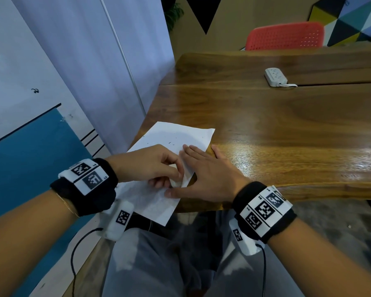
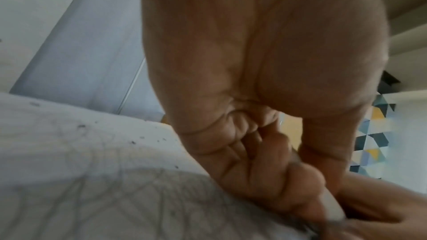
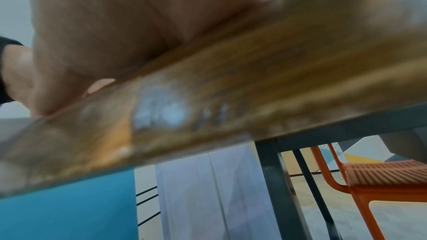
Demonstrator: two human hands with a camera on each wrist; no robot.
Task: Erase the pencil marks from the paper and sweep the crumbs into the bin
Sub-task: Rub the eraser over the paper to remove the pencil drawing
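The paper point(image 1: 159, 168) lies at the near left corner of the wooden counter point(image 1: 276, 125), its near end overhanging the edge. The left hand point(image 1: 146, 163) is curled over the sheet, its grip closed on a white eraser point(image 1: 173, 167). The right hand point(image 1: 210, 174) is laid flat, fingers straight, on the paper's right edge. Dark crumbs point(image 1: 171, 143) are scattered beyond. Farther back a power strip point(image 1: 275, 77) is seen.

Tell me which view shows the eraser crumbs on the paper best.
The left wrist view: the crumbs lie close and distinct as dark specks on the paper, above faint pencil lines. The head view shows only a few tiny flecks beyond the hands. The right wrist view shows none.
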